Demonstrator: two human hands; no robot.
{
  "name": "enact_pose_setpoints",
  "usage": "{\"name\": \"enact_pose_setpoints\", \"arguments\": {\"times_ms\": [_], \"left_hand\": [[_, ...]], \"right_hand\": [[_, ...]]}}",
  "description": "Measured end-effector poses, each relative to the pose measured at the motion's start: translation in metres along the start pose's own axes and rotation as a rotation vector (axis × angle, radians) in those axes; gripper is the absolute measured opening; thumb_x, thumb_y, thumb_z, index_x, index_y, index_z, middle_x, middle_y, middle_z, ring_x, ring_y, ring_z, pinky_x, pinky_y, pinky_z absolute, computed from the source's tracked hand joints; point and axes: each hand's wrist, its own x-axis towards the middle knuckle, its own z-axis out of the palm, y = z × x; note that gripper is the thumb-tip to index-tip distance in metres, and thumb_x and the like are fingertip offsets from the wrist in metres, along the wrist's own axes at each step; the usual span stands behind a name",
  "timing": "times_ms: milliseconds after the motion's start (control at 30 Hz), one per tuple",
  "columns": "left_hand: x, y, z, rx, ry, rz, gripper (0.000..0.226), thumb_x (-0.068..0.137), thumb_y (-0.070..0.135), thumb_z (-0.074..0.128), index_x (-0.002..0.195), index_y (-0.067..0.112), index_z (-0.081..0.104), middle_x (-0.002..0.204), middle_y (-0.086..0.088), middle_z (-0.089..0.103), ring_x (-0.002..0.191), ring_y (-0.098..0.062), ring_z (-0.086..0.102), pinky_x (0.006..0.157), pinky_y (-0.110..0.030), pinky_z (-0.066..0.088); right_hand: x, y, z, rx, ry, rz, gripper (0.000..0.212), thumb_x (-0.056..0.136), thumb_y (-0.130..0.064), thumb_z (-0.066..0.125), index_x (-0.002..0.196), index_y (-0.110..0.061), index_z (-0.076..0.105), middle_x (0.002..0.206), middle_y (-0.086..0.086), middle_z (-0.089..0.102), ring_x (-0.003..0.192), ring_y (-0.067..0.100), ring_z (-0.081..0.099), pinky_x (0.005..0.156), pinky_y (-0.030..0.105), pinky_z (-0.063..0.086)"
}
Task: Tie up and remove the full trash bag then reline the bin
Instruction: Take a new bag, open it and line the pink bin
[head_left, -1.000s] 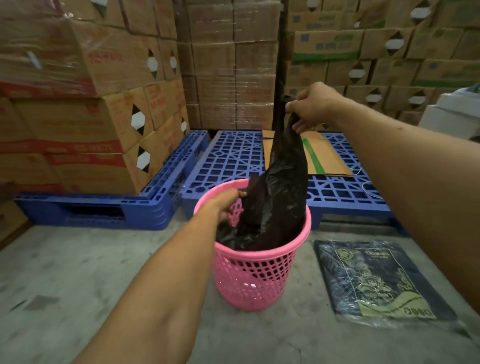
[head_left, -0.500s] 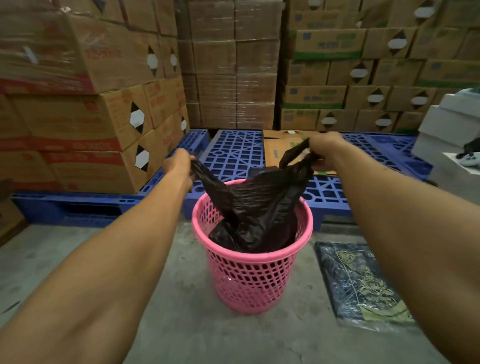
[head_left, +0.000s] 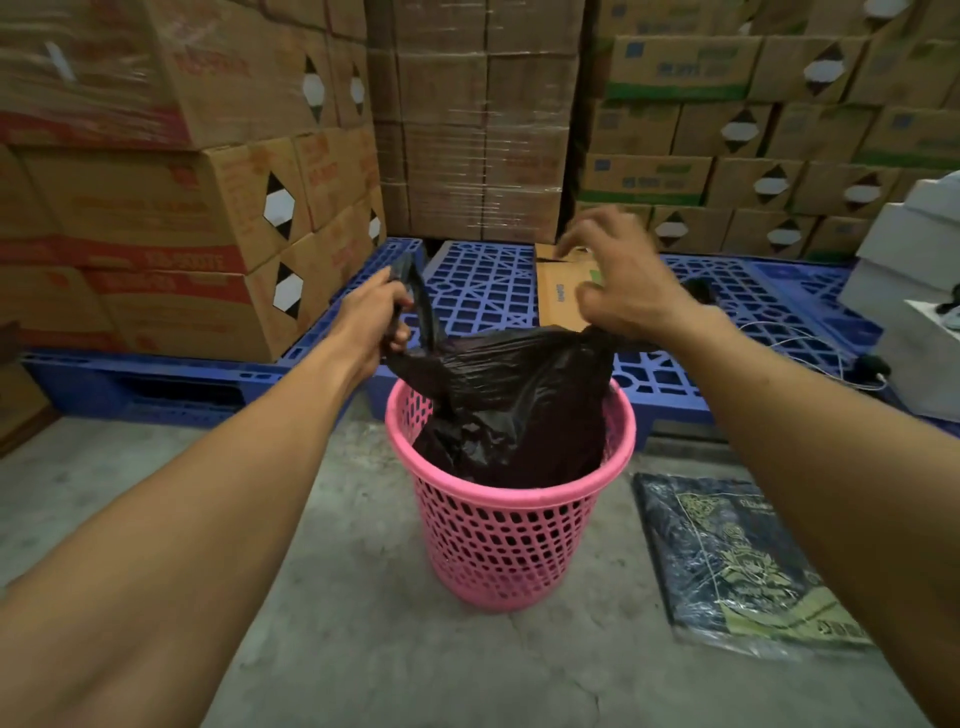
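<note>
A pink lattice bin (head_left: 511, 545) stands on the concrete floor in front of me. A black trash bag (head_left: 519, 395) sits inside it, with its top stretched taut between my two hands above the rim. My left hand (head_left: 371, 317) is closed around the bag's left handle loop, over the bin's far left edge. My right hand (head_left: 618, 280) is over the far right edge with its upper fingers spread. The bag's right corner is pulled up under its palm, and the hold there is hidden.
A flat pack of dark bags (head_left: 727, 561) lies on the floor right of the bin. Blue pallets (head_left: 483, 291) lie behind it, one bearing a flat cardboard sheet (head_left: 563, 296). Stacked cartons (head_left: 156, 208) wall the left and back. White boxes (head_left: 914, 291) stand at the right.
A second ago my right hand held the bag high while my left reached into the bin. My left hand then took a handle. Now both hands sit higher, and my right fingers have spread.
</note>
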Motion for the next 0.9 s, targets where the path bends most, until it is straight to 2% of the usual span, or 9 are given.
{"name": "enact_pose_setpoints", "arguments": {"times_ms": [100,167,367,467,533,600,700,800,900], "left_hand": [[-0.005,0.008,0.01,0.028,-0.102,0.056,0.07,0.084,0.006,0.047,0.151,0.024,0.041,0.091,-0.013,0.05,0.039,-0.017,0.041,0.038,-0.021,0.03],[-0.006,0.013,0.011,0.017,-0.125,0.072,0.07,0.084,0.005,0.046,0.151,0.025,0.041,0.089,-0.014,0.051,0.041,-0.02,0.046,0.038,-0.023,0.034],[-0.003,0.008,-0.011,0.082,0.113,-0.034,0.056,0.084,0.007,0.055,0.14,0.008,0.052,0.072,-0.009,0.067,0.052,-0.02,0.057,0.056,-0.028,0.052],[-0.002,0.003,-0.011,0.201,0.173,-0.027,0.064,0.087,0.003,0.056,0.149,0.01,0.043,0.094,-0.022,0.068,0.042,-0.013,0.053,0.043,-0.019,0.044],[-0.004,0.006,-0.006,0.232,0.16,0.008,0.072,0.09,-0.001,0.054,0.156,0.02,0.033,0.079,-0.017,0.065,0.032,-0.009,0.043,0.035,-0.017,0.036],[-0.003,0.01,-0.002,0.254,0.148,0.027,0.076,0.091,0.003,0.058,0.157,0.026,0.028,0.096,-0.02,0.07,0.03,-0.009,0.038,0.035,-0.019,0.032],[-0.001,0.006,0.001,0.247,0.104,0.015,0.07,0.09,0.01,0.061,0.154,0.022,0.035,0.08,-0.015,0.065,0.034,-0.012,0.036,0.036,-0.022,0.031],[-0.006,0.003,-0.001,0.465,0.279,-0.049,0.069,0.075,0.048,0.066,0.132,0.011,0.057,0.102,-0.012,0.068,0.081,-0.022,0.07,0.072,-0.035,0.058],[-0.016,0.006,0.008,1.061,0.5,0.313,0.091,0.075,0.06,0.062,0.144,0.006,0.034,0.152,-0.023,0.032,0.138,-0.041,0.034,0.114,-0.053,0.031]], "right_hand": [[0.011,-0.039,0.015,0.065,-0.242,-0.077,0.03,0.09,-0.008,0.048,0.098,-0.024,0.073,0.092,-0.002,0.068,0.089,0.02,0.062,0.069,0.025,0.042],[0.011,-0.038,0.03,0.002,-0.429,-0.007,0.03,0.091,-0.013,0.047,0.092,-0.028,0.074,0.086,-0.004,0.067,0.086,0.022,0.063,0.072,0.029,0.047],[-0.012,-0.009,0.034,-0.182,-0.726,0.253,0.054,0.095,-0.054,0.051,0.145,-0.034,0.049,0.149,0.005,0.05,0.133,0.029,0.048,0.104,0.038,0.037],[-0.021,0.007,0.022,-0.155,-0.686,0.368,0.069,0.092,-0.07,0.049,0.15,-0.032,0.044,0.152,0.008,0.046,0.137,0.03,0.044,0.106,0.039,0.035],[-0.027,0.02,0.018,-0.157,-0.565,0.376,0.049,0.095,-0.054,0.059,0.131,-0.022,0.066,0.13,0.01,0.063,0.114,0.028,0.057,0.087,0.033,0.043],[-0.031,0.031,0.018,-0.086,-0.422,0.463,0.033,0.097,-0.035,0.064,0.112,-0.009,0.076,0.108,0.016,0.071,0.093,0.031,0.061,0.069,0.03,0.041],[-0.032,0.045,0.019,0.246,-0.25,0.749,0.041,0.093,-0.034,0.067,0.118,-0.001,0.068,0.114,0.019,0.068,0.1,0.035,0.063,0.082,0.034,0.051],[-0.03,0.04,0.018,0.51,-0.14,0.903,0.048,0.089,-0.037,0.067,0.128,-0.01,0.058,0.116,0.009,0.06,0.092,0.027,0.057,0.071,0.032,0.046],[-0.03,0.031,0.017,0.558,-0.137,0.859,0.046,0.086,-0.039,0.063,0.123,-0.012,0.06,0.116,0.009,0.06,0.079,0.019,0.054,0.058,0.03,0.036]]}}
